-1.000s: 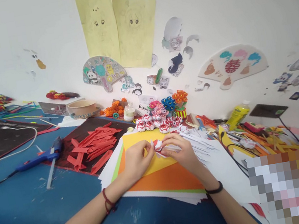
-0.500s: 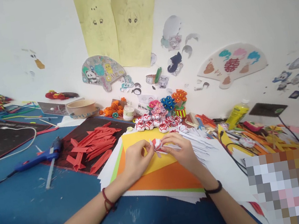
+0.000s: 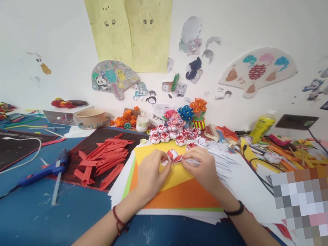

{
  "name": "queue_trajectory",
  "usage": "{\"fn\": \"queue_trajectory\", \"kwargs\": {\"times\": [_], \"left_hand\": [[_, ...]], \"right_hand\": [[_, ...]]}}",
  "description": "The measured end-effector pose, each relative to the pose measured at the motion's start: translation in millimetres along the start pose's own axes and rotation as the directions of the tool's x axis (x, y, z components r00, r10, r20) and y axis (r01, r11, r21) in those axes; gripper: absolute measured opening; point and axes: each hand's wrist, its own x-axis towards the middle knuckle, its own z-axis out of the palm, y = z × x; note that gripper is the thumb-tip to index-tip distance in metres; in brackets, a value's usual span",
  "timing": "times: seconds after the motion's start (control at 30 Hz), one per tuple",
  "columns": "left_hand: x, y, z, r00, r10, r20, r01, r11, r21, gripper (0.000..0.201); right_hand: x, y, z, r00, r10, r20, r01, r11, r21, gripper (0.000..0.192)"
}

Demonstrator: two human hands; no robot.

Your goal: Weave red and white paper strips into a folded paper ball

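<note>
Between my hands is a small red and white folded paper flower [image 3: 173, 155], above a yellow sheet [image 3: 173, 179] on a stack of coloured paper. My left hand [image 3: 151, 174] pinches its left side with thumb and forefinger. At its right edge, the thumb and forefinger of my right hand [image 3: 202, 171] are closed on the paper too. My fingertips hide parts of the flower. Several finished-looking red and white paper flowers [image 3: 180, 138] lie just behind. Folded red paper strips [image 3: 106, 155] are heaped on a dark mat to the left.
A blue glue gun [image 3: 42, 173] lies on the blue table at left, its cord running off. White paper strips [image 3: 223, 159] spread to the right. Behind stand a beige bowl [image 3: 91, 117], a small jar [image 3: 142, 123], craft flowers [image 3: 186, 113] and a yellow bottle [image 3: 261, 126].
My hands have drawn slightly apart, and the paper flower has turned between them, showing a red edge along its lower right. The view has shifted slightly.
</note>
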Motion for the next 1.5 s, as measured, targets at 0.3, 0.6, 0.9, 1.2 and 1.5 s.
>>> {"fn": "queue_trajectory", "kwargs": {"times": [0.3,0.6,0.9,1.2,1.5], "left_hand": [[4,2,-7.8,0.959,0.278,0.052,-0.283,0.938,0.199,0.014],[7,-6,-10.6,0.946,0.321,0.041,-0.322,0.92,0.225,0.016],[3,5,-6.6,0.962,0.271,0.022,-0.269,0.934,0.237,0.012],[-5,-5,2.6,0.941,0.335,0.042,-0.332,0.9,0.282,0.018],[-4,-7,-3.4,0.923,0.372,0.098,-0.385,0.899,0.21,0.025]], "right_hand": [[-6,-7,7,0.996,-0.089,-0.003,0.089,0.993,-0.081,0.014],[-4,-10,3,0.993,-0.092,0.077,0.094,0.995,-0.022,0.013],[-7,-10,8,0.987,-0.142,0.073,0.144,0.989,-0.022,0.014],[-8,-4,10,0.978,-0.136,0.157,0.141,0.99,-0.022,0.012],[-10,-2,11,0.954,-0.216,0.207,0.227,0.973,-0.03,0.011]]}}
